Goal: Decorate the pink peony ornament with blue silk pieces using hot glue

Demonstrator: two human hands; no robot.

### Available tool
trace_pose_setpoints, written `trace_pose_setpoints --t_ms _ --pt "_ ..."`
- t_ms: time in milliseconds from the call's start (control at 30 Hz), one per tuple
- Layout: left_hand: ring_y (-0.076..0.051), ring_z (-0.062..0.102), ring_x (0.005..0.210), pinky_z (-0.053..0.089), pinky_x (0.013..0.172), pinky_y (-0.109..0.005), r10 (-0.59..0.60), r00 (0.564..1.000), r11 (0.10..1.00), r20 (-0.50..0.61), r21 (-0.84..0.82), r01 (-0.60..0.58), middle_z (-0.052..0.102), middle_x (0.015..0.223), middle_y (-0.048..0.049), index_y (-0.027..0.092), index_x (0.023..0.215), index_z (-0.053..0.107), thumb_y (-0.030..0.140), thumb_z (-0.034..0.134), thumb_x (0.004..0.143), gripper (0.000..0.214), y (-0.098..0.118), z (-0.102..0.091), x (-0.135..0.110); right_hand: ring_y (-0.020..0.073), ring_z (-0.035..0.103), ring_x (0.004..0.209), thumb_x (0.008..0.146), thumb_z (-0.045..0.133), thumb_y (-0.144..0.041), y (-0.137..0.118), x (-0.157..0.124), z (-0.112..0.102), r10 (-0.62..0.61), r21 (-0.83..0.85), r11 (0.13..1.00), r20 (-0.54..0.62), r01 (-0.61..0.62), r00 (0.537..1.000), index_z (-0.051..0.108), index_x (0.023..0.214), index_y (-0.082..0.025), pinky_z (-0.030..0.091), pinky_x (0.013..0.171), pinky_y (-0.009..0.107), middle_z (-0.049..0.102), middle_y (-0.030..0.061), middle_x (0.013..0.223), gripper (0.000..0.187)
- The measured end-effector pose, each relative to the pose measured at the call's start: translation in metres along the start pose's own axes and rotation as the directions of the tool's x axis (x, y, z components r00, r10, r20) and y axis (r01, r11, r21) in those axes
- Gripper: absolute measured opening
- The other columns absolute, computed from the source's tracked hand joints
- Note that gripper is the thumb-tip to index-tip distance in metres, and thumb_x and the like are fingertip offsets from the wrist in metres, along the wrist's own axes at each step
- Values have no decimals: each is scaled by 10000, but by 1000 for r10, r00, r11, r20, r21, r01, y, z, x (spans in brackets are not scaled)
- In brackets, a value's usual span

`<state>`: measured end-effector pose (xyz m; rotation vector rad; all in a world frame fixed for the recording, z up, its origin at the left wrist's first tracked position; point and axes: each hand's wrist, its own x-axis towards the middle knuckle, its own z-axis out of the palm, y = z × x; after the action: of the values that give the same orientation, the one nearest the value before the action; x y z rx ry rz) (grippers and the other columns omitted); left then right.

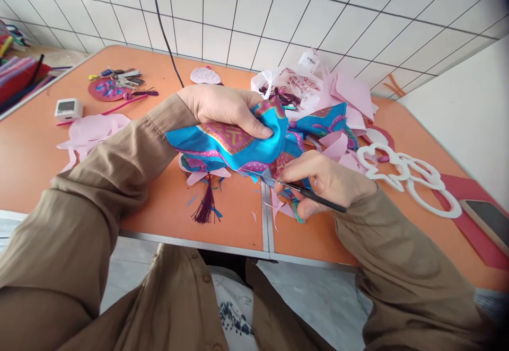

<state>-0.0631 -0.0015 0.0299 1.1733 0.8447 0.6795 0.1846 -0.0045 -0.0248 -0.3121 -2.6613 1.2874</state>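
Note:
My left hand point(230, 108) pinches a piece of blue patterned cloth point(238, 144) between thumb and fingers, above the table. The cloth carries pink, purple and gold motifs and hangs down towards my right hand. In my right hand point(324, 181) is a pair of black-handled scissors point(314, 196). Their thin metal blades point left along the cloth's lower edge; whether they are apart is unclear. Below the cloth lies a dark purple tassel point(207, 202), attached to a small patterned piece partly hidden by the cloth. More blue patterned cloth point(324, 119) lies behind my right hand.
Pink scraps point(352, 94) and a plastic bag point(302, 86) lie at the back. White shaped cutouts point(413, 173) and a phone point(489, 224) on a red sheet point(457, 192) are right. Keys point(127, 79), a white cube-shaped device point(69, 109) and pink pieces point(95, 131) lie left.

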Motion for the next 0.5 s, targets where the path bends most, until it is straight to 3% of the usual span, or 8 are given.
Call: trace_pose_setpoints --t_ms 100,200,333,400,500 --pt "-275 745 986 602 856 -385 -54 998 995 45 81 50 740 708 -18 125 787 749 -44 604 771 223 2 4 -1 85 506 467 735 776 -636 -3 0 -1 18 -8 1000 4 -18 1000 722 824 -102 393 442 212 609 21 598 544" --pt "-262 760 892 607 823 -365 -170 970 973 172 187 137 713 653 -31 101 709 744 9 596 826 210 2 4 -1 84 506 474 732 771 -646 -3 1 -1 14 -2 1000 10 -14 1000 719 807 -101 388 440 206 614 24 600 553" --pt "-251 763 855 610 813 -368 -119 933 983 341 175 61 723 659 -35 103 750 757 56 595 857 200 0 0 -1 104 515 495 735 749 -675 -2 0 -1 15 -18 1000 22 -15 1000 704 761 -97 385 454 222 592 21 562 581" --pt "-274 759 898 612 826 -399 -124 939 983 321 166 73 739 694 -55 89 785 762 42 617 841 163 -1 0 -1 116 532 512 741 738 -684 -1 0 -2 44 -35 998 46 -43 998 704 774 -102 399 478 235 604 25 568 584" --pt "-307 755 939 620 821 -419 -206 963 967 171 186 174 753 731 -76 81 796 770 27 644 823 140 0 2 -1 124 548 523 741 736 -688 -2 0 -2 72 -57 996 70 -68 995 700 773 -120 414 506 249 636 35 598 570"
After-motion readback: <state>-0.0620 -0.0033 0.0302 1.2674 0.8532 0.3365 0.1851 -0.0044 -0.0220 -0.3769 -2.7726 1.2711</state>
